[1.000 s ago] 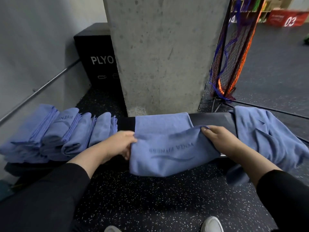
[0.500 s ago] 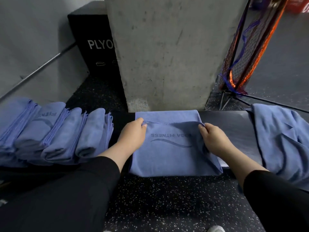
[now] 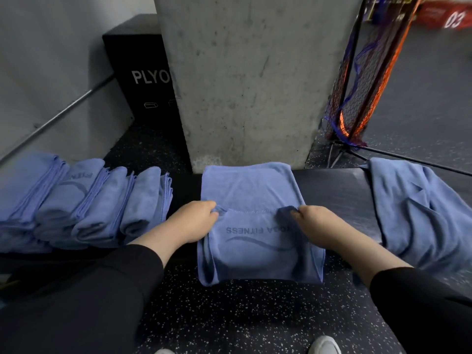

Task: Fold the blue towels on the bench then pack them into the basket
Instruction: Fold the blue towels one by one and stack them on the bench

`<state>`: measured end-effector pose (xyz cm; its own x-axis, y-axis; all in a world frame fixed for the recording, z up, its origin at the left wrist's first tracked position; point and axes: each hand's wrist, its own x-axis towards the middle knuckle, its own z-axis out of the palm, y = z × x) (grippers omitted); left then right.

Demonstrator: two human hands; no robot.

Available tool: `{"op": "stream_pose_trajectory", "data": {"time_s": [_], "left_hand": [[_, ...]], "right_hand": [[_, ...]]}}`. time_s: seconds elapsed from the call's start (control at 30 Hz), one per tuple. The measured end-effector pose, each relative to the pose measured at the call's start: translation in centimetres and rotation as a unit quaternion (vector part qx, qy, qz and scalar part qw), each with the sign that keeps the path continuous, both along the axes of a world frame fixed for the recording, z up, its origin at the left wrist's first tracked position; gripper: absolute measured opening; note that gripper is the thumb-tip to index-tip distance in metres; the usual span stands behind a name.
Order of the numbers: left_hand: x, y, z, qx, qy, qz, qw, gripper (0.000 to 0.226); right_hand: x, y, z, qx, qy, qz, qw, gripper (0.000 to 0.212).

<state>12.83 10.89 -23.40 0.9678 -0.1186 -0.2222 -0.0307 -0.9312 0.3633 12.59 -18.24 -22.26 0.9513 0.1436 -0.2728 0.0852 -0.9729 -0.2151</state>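
A blue towel [image 3: 251, 190] with a printed logo lies across the dark bench [image 3: 329, 186], its near part hanging over the front edge. My left hand [image 3: 190, 222] pinches the left corner of the towel's upper layer. My right hand [image 3: 316, 222] pinches the right corner of the same hemmed edge. Both corners sit about halfway up the towel. A row of several folded blue towels [image 3: 84, 200] leans together on the bench's left end. At the right end of the bench an unfolded heap of blue towels [image 3: 419, 210] drapes down. No basket is in view.
A concrete pillar [image 3: 250, 80] rises right behind the bench. A black plyo box [image 3: 141, 80] stands behind it to the left, by a grey wall with a metal rail [image 3: 53, 121]. A netted frame [image 3: 357, 80] stands at the right. Speckled floor [image 3: 237, 318] lies below.
Both hands carried the towel's hemmed edge from near the front edge up over the towel and hold it around the middle. The camera view shifted a little.
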Motion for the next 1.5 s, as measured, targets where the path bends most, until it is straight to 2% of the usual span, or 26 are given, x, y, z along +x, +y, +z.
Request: {"op": "stream_pose_trajectory", "data": {"time_s": [0.13,0.2,0.23,0.27,0.33,0.37,0.4,0.43,0.47,0.57,0.63,0.9,1.27,1.37,1.43,1.5], "left_hand": [[-1.9,1.0,0.8,-0.012,0.007,-0.030,0.999,0.034],[-2.4,1.0,1.1,-0.059,-0.011,-0.026,0.998,0.035],[-2.4,1.1,1.3,-0.122,-0.016,-0.012,0.992,0.035],[-2.2,1.0,1.7,-0.203,-0.014,0.009,0.979,0.037],[-1.6,0.9,2.4,-0.339,-0.017,0.055,0.939,0.055],[-1.2,0.8,2.6,-0.380,-0.027,0.079,0.921,0.056],[-0.7,0.5,2.8,-0.406,-0.049,0.103,0.907,0.048],[-0.2,0.2,2.9,-0.425,-0.074,0.131,0.893,0.035],[0.5,0.0,2.9,-0.418,-0.110,0.159,0.887,0.028],[2.4,-0.3,2.0,-0.330,-0.191,0.208,0.901,0.028],[3.5,-0.4,0.9,-0.284,-0.203,0.206,0.914,0.029],[4.3,-0.9,-1.7,-0.088,-0.106,0.107,0.985,0.034],[1.6,-0.8,0.3,0.010,-0.025,0.045,0.999,0.032],[1.0,-0.5,1.1,-0.026,-0.024,0.049,0.998,0.036],[1.1,-0.2,2.1,-0.125,-0.046,0.069,0.989,0.036],[1.2,0.0,3.1,-0.280,-0.077,0.122,0.949,0.042]], "right_hand": [[-2.1,-0.9,0.8,0.013,0.016,0.010,1.000,0.039],[-2.4,-1.7,1.0,0.091,-0.009,-0.017,0.996,0.042],[-2.4,-2.1,1.4,0.160,-0.022,-0.046,0.986,0.042],[-2.2,-2.4,1.8,0.244,-0.035,-0.082,0.966,0.042],[-1.7,-2.7,2.4,0.413,-0.052,-0.178,0.892,0.037],[-1.3,-2.7,2.6,0.468,-0.057,-0.223,0.853,0.034],[-0.7,-2.7,2.8,0.497,-0.064,-0.254,0.827,0.035],[-0.1,-2.7,2.9,0.498,-0.076,-0.269,0.821,0.038],[0.6,-2.6,2.8,0.479,-0.091,-0.271,0.830,0.041],[2.7,-2.1,1.7,0.407,-0.137,-0.242,0.870,0.043],[3.8,-1.5,0.7,0.378,-0.149,-0.215,0.888,0.043],[4.9,-0.6,-1.7,0.256,-0.083,-0.151,0.951,0.045],[2.2,-1.2,-0.5,0.158,-0.022,-0.101,0.982,0.043],[1.0,-1.6,0.2,0.220,-0.038,-0.115,0.968,0.042],[0.4,-1.9,1.1,0.361,-0.058,-0.167,0.916,0.038],[0.5,-1.9,2.4,0.482,-0.072,-0.228,0.843,0.033]]}}
